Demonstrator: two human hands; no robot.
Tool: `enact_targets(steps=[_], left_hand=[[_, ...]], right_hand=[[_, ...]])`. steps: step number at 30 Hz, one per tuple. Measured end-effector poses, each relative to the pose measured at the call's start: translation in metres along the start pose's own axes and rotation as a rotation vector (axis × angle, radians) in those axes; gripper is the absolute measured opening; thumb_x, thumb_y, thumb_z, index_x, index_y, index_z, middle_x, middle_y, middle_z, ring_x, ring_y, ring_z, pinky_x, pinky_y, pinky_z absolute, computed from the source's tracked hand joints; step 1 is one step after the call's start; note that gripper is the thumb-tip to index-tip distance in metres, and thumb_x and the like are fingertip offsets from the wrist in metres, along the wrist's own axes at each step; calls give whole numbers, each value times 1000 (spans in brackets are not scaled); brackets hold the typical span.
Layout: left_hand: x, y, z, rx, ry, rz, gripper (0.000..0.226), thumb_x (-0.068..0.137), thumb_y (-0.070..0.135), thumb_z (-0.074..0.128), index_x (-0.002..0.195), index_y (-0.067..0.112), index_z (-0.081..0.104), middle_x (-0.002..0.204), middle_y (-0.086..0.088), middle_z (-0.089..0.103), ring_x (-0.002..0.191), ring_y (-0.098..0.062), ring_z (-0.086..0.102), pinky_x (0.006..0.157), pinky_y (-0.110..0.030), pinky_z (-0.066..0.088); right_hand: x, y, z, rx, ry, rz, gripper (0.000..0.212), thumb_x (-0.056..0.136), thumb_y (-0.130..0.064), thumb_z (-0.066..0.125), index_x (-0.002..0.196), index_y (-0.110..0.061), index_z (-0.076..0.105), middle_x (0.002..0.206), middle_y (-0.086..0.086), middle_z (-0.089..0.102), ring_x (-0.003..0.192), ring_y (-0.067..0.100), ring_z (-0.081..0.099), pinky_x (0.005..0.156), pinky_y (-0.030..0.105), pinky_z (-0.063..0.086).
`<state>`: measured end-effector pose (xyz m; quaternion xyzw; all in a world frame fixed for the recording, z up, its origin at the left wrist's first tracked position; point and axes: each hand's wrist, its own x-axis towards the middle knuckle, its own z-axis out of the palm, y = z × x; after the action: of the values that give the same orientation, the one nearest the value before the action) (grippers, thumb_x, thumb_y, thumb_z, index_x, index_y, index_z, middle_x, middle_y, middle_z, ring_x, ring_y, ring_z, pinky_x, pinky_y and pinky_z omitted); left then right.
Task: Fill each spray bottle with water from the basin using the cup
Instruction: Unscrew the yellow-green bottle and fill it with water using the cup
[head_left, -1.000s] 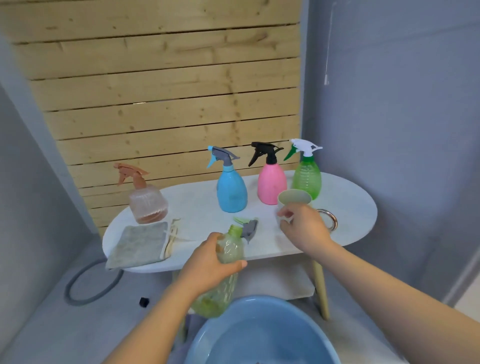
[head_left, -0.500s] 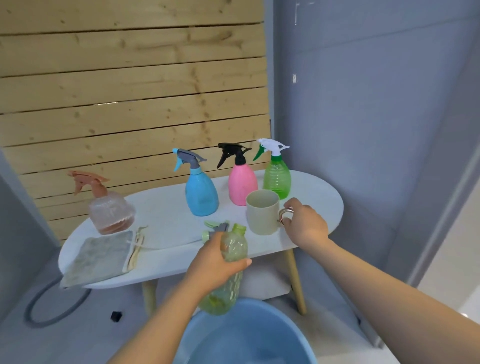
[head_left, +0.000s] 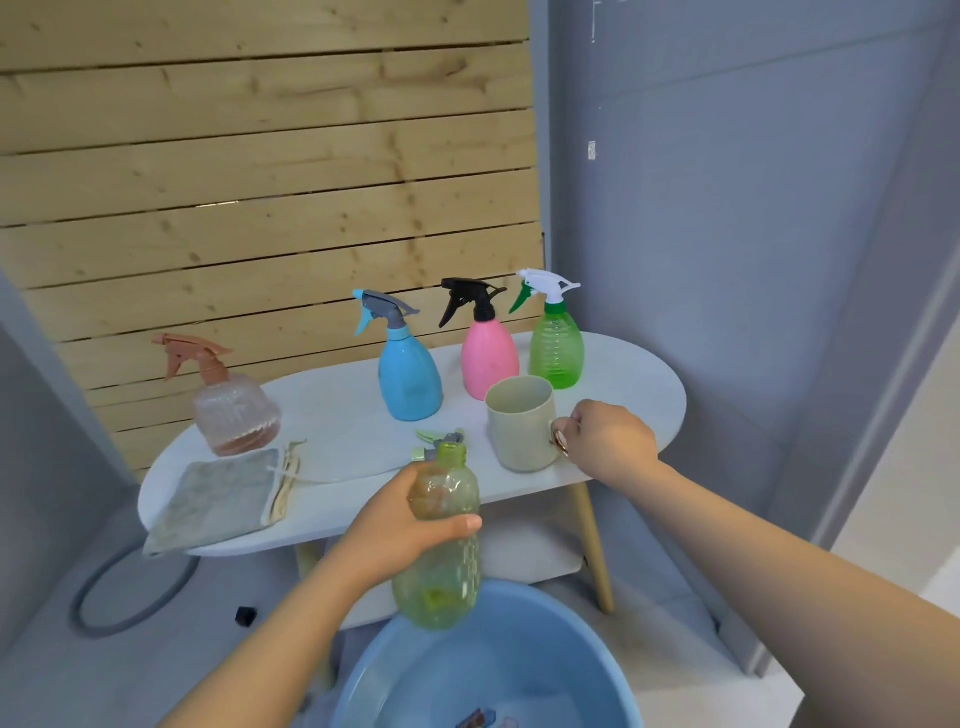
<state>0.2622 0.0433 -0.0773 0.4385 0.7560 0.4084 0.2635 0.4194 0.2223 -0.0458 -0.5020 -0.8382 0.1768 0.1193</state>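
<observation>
Gripping the uncapped yellow-green bottle (head_left: 439, 545) around its shoulder, the left hand (head_left: 400, 525) holds it upright off the bench's (head_left: 358, 415) front edge, above the blue basin (head_left: 467, 675) on the floor. The right hand (head_left: 610, 441) curls around the handle of the beige cup (head_left: 522, 423), which stands near the front right edge. Its spray head (head_left: 439, 441) lies behind the bottle's neck. Along the back stand the blue bottle (head_left: 408, 374), pink bottle (head_left: 488, 358) and green bottle (head_left: 556, 348); the clear bottle (head_left: 234, 410) stands at left beside a folded cloth (head_left: 218, 499)
</observation>
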Motion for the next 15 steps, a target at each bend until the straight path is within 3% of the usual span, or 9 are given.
enact_targets(steps=[2, 7, 10, 13, 15], left_hand=[[-10, -2, -9, -8, -13, -15, 79, 48, 54, 85, 117, 32, 54, 110, 13, 65, 96, 4, 63, 87, -21, 50], [-31, -8, -37, 21, -174, -55, 57, 65, 27, 85, 113, 34, 56, 110, 16, 66, 97, 10, 60, 78, -7, 45], [-43, -23, -51, 76, -292, -82, 68, 58, 31, 88, 116, 39, 55, 119, 19, 61, 113, 4, 54, 94, -16, 44], [-49, -41, -59, 95, -342, -134, 71, 59, 25, 89, 118, 39, 53, 121, 18, 60, 114, 2, 54, 94, -17, 44], [-50, -55, -60, 92, -357, -167, 77, 52, 32, 88, 119, 39, 52, 124, 15, 59, 116, -1, 54, 99, -21, 43]], right_hand=[[-11, -3, -6, 77, -3, -66, 29, 95, -35, 41, 87, -12, 56, 89, 5, 63, 84, 27, 57, 64, 28, 38], [-38, -11, -14, 218, -177, -228, 26, 94, -34, 48, 73, -19, 51, 73, -8, 68, 84, 17, 62, 74, 32, 47], [-53, -19, -4, 107, -277, -309, 23, 92, -33, 52, 76, -17, 56, 81, -4, 65, 85, 18, 59, 79, 34, 47], [-62, -27, 16, -25, -351, -354, 26, 92, -34, 51, 81, -13, 62, 87, 1, 69, 88, 22, 60, 76, 33, 46], [-61, -32, 33, -83, -440, -364, 29, 93, -30, 50, 82, -7, 62, 90, 12, 70, 82, 24, 59, 69, 32, 43]])
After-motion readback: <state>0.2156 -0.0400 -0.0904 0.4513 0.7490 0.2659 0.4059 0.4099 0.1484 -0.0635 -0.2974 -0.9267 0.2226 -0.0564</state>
